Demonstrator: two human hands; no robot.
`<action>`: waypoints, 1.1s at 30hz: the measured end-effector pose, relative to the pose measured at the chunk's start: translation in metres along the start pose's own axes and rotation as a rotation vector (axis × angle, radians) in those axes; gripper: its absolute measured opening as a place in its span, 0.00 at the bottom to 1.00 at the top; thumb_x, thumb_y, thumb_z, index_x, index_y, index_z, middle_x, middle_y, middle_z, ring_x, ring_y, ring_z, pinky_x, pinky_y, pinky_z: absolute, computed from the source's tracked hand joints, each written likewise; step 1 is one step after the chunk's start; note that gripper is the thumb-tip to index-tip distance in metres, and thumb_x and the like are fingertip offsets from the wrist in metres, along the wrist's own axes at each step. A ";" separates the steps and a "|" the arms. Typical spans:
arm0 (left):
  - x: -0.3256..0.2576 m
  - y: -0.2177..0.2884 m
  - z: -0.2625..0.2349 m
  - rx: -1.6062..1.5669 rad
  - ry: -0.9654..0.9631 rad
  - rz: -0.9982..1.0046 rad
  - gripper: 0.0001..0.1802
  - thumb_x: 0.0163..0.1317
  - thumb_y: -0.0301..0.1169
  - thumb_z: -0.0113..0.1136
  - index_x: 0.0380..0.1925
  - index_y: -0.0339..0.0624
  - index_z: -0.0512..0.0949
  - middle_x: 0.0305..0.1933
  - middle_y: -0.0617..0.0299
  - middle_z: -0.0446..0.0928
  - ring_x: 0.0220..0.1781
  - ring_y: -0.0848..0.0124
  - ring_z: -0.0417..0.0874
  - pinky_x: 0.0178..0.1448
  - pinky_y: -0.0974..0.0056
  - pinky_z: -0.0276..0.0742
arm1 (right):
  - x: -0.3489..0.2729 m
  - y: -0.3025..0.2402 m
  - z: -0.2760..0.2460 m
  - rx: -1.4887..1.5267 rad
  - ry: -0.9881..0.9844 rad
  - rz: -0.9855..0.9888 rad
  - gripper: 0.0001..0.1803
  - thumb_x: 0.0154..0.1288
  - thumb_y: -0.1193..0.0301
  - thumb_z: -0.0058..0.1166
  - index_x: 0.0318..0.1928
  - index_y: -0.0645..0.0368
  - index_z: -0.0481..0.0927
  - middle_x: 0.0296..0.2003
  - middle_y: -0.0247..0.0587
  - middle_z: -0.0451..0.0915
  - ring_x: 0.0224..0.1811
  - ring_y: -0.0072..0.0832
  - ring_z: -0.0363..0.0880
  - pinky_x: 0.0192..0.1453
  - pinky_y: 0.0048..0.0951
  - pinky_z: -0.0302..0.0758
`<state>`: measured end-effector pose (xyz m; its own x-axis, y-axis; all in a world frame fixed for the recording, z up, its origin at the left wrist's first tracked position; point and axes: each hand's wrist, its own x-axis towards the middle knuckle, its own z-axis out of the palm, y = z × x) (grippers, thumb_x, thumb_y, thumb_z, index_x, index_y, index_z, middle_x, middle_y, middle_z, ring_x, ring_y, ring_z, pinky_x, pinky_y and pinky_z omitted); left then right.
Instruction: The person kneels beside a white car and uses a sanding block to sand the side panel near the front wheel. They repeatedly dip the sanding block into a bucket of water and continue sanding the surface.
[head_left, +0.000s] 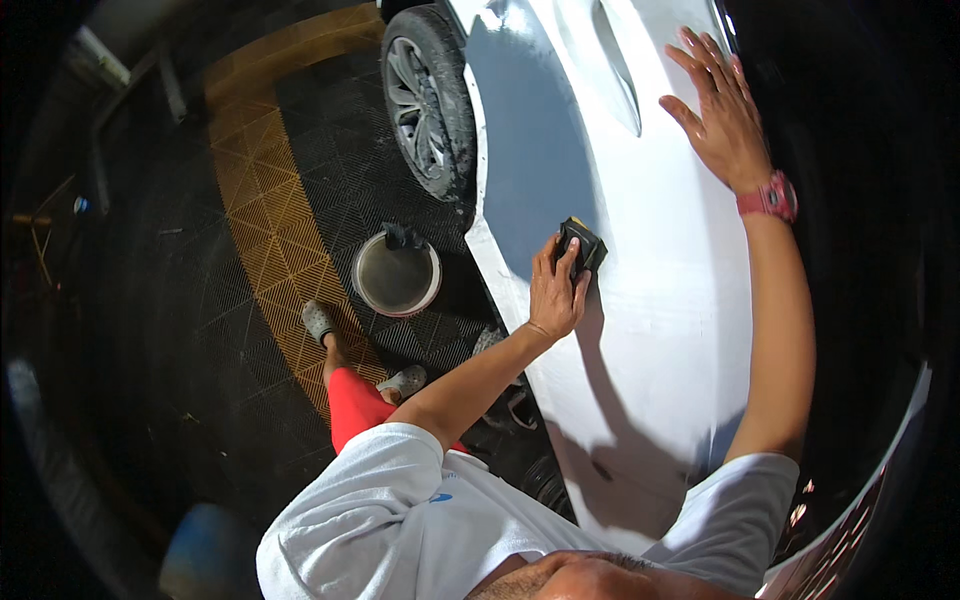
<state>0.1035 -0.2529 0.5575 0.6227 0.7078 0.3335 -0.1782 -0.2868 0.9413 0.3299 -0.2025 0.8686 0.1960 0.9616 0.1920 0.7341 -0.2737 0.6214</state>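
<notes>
My left hand [556, 290] presses a small black and yellow sponge block [581, 243] against the white car body panel [650, 330], low on its side. My right hand [718, 105] lies flat and spread on the same panel higher up, holding nothing. A red wristband [768, 196] sits on my right wrist. Both arms reach out from my white T-shirt at the bottom of the head view.
A round bucket [396, 275] with a dark cloth over its rim stands on the black grid floor beside the car. The car's wheel [427, 100] is above it. A yellow tile strip [270, 220] crosses the floor. My feet in grey shoes [318, 322] stand near the bucket.
</notes>
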 end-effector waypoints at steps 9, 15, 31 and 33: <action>0.297 -0.028 -0.041 0.396 0.355 -0.053 0.32 0.79 0.42 0.58 0.79 0.47 0.67 0.76 0.37 0.69 0.79 0.42 0.69 0.83 0.39 0.58 | -0.001 -0.004 -0.010 -0.014 -0.020 0.005 0.38 0.79 0.34 0.41 0.80 0.35 0.62 0.85 0.34 0.57 0.89 0.35 0.49 0.92 0.53 0.46; 0.144 0.013 -0.006 0.198 0.175 -0.063 0.36 0.75 0.49 0.64 0.78 0.49 0.70 0.74 0.39 0.71 0.75 0.41 0.72 0.81 0.41 0.63 | -0.005 0.001 -0.008 0.007 -0.061 0.033 0.39 0.79 0.35 0.42 0.81 0.37 0.61 0.85 0.35 0.55 0.89 0.34 0.47 0.93 0.52 0.43; 0.274 0.001 -0.017 0.215 0.344 -0.095 0.28 0.66 0.45 0.72 0.67 0.58 0.84 0.67 0.39 0.76 0.73 0.41 0.75 0.72 0.43 0.76 | -0.004 -0.003 -0.017 0.090 -0.082 0.085 0.38 0.77 0.40 0.55 0.75 0.49 0.66 0.83 0.42 0.58 0.89 0.39 0.48 0.92 0.57 0.42; 0.361 -0.021 -0.034 0.400 0.494 -0.184 0.28 0.66 0.50 0.70 0.66 0.60 0.84 0.68 0.40 0.76 0.72 0.40 0.75 0.69 0.40 0.79 | 0.008 -0.007 -0.021 0.096 -0.077 0.057 0.37 0.77 0.41 0.56 0.74 0.49 0.67 0.82 0.42 0.58 0.89 0.39 0.49 0.92 0.57 0.42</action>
<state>0.3061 0.0299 0.6601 0.1766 0.9537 0.2435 0.2542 -0.2832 0.9248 0.3123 -0.1934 0.8816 0.2860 0.9441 0.1639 0.7785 -0.3286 0.5347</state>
